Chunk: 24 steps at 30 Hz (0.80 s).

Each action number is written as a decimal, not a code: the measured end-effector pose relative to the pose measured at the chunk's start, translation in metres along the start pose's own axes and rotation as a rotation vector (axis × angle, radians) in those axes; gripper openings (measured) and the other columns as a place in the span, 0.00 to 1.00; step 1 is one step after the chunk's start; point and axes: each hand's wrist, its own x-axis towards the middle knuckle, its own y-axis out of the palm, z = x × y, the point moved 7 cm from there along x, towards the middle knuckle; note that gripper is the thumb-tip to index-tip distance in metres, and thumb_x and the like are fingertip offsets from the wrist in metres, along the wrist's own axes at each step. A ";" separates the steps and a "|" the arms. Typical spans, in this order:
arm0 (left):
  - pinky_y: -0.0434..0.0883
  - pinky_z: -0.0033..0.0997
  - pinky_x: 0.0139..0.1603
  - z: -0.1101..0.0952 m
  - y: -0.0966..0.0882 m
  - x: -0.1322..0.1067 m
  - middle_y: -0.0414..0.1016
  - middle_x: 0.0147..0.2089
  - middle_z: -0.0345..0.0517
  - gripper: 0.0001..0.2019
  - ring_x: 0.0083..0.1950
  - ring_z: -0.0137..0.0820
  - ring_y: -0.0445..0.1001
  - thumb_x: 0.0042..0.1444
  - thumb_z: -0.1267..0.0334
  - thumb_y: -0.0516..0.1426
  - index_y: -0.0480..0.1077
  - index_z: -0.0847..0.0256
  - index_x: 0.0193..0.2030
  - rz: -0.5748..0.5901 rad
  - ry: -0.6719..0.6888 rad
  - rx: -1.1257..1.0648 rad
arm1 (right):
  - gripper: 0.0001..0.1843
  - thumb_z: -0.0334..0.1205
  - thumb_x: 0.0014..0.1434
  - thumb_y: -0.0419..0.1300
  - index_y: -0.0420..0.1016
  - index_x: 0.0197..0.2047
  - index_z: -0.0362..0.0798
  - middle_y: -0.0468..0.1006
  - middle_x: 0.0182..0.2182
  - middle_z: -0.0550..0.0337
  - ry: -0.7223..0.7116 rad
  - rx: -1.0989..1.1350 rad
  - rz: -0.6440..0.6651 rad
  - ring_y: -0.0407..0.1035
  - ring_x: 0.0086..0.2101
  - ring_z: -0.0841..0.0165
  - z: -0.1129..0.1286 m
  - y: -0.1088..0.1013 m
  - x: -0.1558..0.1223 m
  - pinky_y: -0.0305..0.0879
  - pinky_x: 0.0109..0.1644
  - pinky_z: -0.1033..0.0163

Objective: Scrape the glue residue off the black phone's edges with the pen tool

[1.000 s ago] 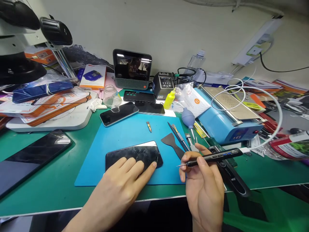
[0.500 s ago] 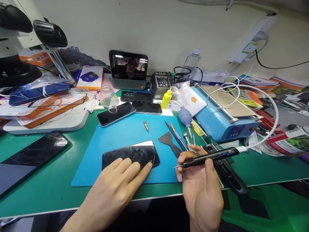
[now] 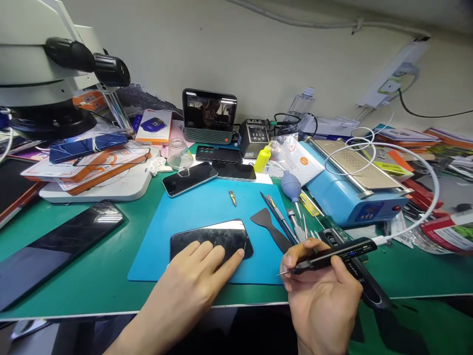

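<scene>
On the blue mat [image 3: 199,207] lies a dark smartphone [image 3: 207,231], its glossy face up with smudges. My left hand [image 3: 199,276] rests over its near edge, index fingertip on the glass near the right end and the other fingers bent; the thumb is hidden. My right hand [image 3: 321,291], palm up, holds a black pen-shaped electric tool [image 3: 336,255] with small blue lights. Its thin metal tip points left, beyond the phone's right end and apart from it. A white cable [image 3: 424,217] leaves its back end.
Right of the phone are a black spatula [image 3: 268,227], tweezers and pens, a blue air blower [image 3: 290,186] and a blue heating plate machine [image 3: 347,197]. Two phones and a glass jar [image 3: 180,155] stand behind. A microscope [image 3: 48,84] and another large phone [image 3: 59,251] are left.
The view has swung left, so everything sits further right. My right hand and the pen tool have dropped slightly, fingers drawn in closer around the tool. My left hand stays on the phone.
</scene>
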 end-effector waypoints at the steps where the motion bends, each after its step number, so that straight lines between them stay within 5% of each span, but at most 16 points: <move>1: 0.64 0.41 0.38 0.000 0.000 0.000 0.73 0.39 0.42 0.22 0.36 0.37 0.69 0.79 0.74 0.48 0.72 0.64 0.73 0.001 -0.002 -0.002 | 0.33 0.70 0.68 0.56 0.54 0.49 0.46 0.67 0.27 0.60 -0.004 -0.023 0.002 0.66 0.25 0.66 0.001 0.001 -0.001 0.62 0.23 0.67; 9: 0.67 0.42 0.40 0.000 0.002 -0.001 0.75 0.41 0.42 0.24 0.38 0.39 0.70 0.74 0.77 0.54 0.72 0.64 0.74 -0.032 0.001 -0.014 | 0.49 0.80 0.77 0.50 0.68 0.66 0.36 0.69 0.32 0.56 -0.061 -0.522 0.076 0.64 0.28 0.75 0.015 -0.017 0.024 0.61 0.28 0.75; 14: 0.67 0.41 0.39 0.001 -0.004 0.001 0.75 0.40 0.42 0.19 0.38 0.38 0.70 0.75 0.76 0.54 0.75 0.66 0.68 -0.121 0.014 -0.047 | 0.38 0.72 0.76 0.64 0.78 0.55 0.39 0.68 0.34 0.57 -0.217 -1.082 0.041 0.51 0.29 0.80 0.034 -0.047 0.065 0.51 0.31 0.78; 19: 0.64 0.40 0.35 0.002 -0.016 0.000 0.75 0.37 0.41 0.13 0.35 0.36 0.68 0.77 0.74 0.54 0.77 0.64 0.60 -0.260 -0.007 -0.093 | 0.34 0.68 0.80 0.60 0.78 0.55 0.40 0.72 0.45 0.51 -0.398 -1.371 0.032 0.64 0.41 0.74 0.032 -0.048 0.076 0.72 0.49 0.69; 24: 0.61 0.39 0.33 0.006 -0.033 -0.004 0.68 0.30 0.36 0.04 0.31 0.34 0.64 0.76 0.71 0.58 0.72 0.59 0.47 -0.420 -0.107 -0.192 | 0.31 0.64 0.81 0.62 0.78 0.54 0.38 0.73 0.48 0.49 -0.473 -1.490 0.073 0.69 0.50 0.68 0.023 -0.043 0.075 0.76 0.62 0.60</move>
